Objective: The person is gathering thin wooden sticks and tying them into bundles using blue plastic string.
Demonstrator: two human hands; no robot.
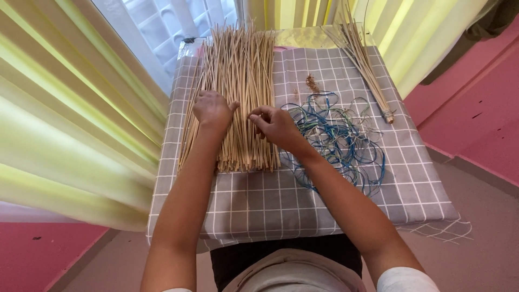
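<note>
Resting on a broad sheaf of pale straws (238,81), both hands of the person work near its middle. The left hand (212,108) lies knuckles up on the straws, its fingers curled loosely down into them; whether it grips any single straw cannot be told. The right hand (275,125) sits just beside it at the sheaf's right edge, thumb and forefinger pinched together on what appears to be one or a few straws, the remaining fingers folded. The straws lie side by side, running away from the person, on a grey checked cloth (259,200) that covers a small table; their near ends form a fairly even line, while their far ends reach the table's back edge by the window (162,32). To the right of the sheaf, touching the right wrist, lies a loose tangle of blue and green cords (340,135). Farther right, well apart from the hands, a thin bundle (367,70) of straws, bound at its near end, slants across the cloth. A small brown tuft (312,83) lies between sheaf and bundle. Yellow curtains (65,119) hang on both sides, with pink walls (476,108) beyond.
</note>
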